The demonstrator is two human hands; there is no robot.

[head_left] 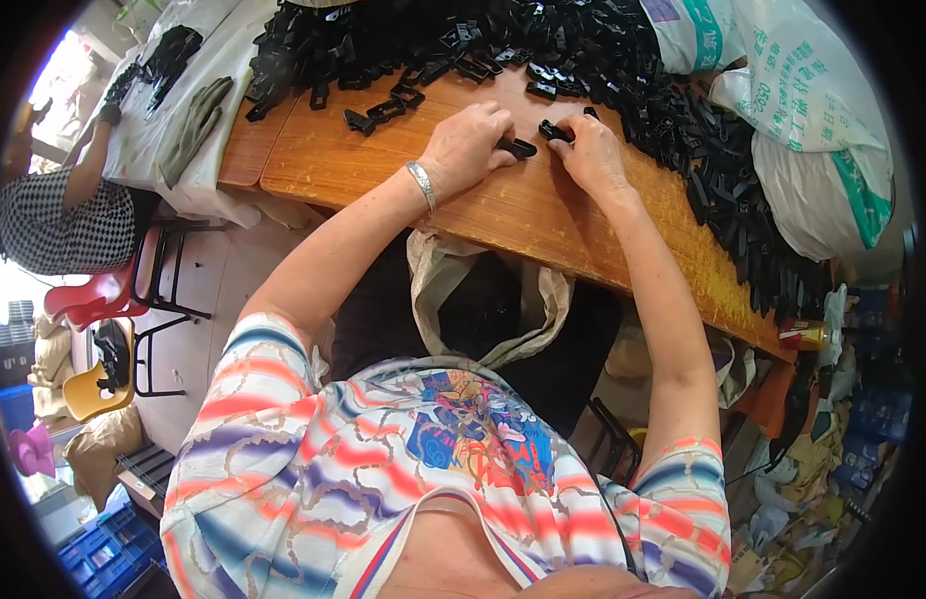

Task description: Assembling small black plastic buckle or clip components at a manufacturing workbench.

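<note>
My left hand [469,146], with a silver bracelet at the wrist, is closed on a small black plastic part [517,149] over the wooden table [383,165]. A short gap to the right, my right hand [593,158] pinches another black plastic part [554,131] between thumb and fingers. The two parts are apart from each other. Beyond both hands a large heap of similar black plastic parts [463,35] spreads along the table's far side and down its right side. Several loose ones [385,111] lie left of my left hand.
An open beige cloth bag [423,290] hangs at the table's front edge before my lap. White sacks with green print [817,90] stand at the far right. Left, a person in a checked top [69,222] sits at another table bearing a grey glove [192,130].
</note>
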